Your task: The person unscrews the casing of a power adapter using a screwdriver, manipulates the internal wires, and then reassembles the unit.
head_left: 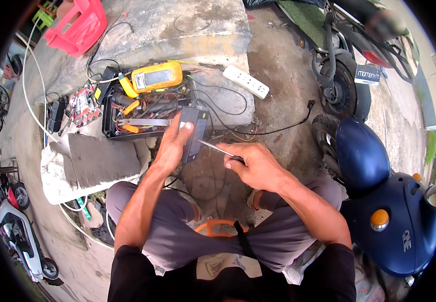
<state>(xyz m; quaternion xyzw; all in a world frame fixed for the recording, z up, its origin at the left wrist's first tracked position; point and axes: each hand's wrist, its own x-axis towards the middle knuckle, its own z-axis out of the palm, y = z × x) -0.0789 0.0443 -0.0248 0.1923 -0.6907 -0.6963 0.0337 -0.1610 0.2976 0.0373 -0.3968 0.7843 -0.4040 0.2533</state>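
My left hand (pixel 172 143) is closed around a dark rectangular power adapter (pixel 196 133) with a label on its side, holding it tilted up before me. In my right hand (pixel 255 163) is a screwdriver (pixel 217 148); its black handle lies in the curled fingers. The thin metal shaft points left, its tip at the side of the adapter. Whether the tip touches the adapter I cannot tell. Just beyond my left hand stands a black toolbox (pixel 108 121) full of tools and wires, with a yellow multimeter (pixel 157 76) on top and pliers with orange handles (pixel 131 106).
A white power strip (pixel 246 81) lies on the concrete step, and a black cable (pixel 278 130) runs across the ground. A concrete block (pixel 97 161) sits at left. A pink plastic chair (pixel 79 27) stands far left. A blue scooter (pixel 379 211) is close on the right.
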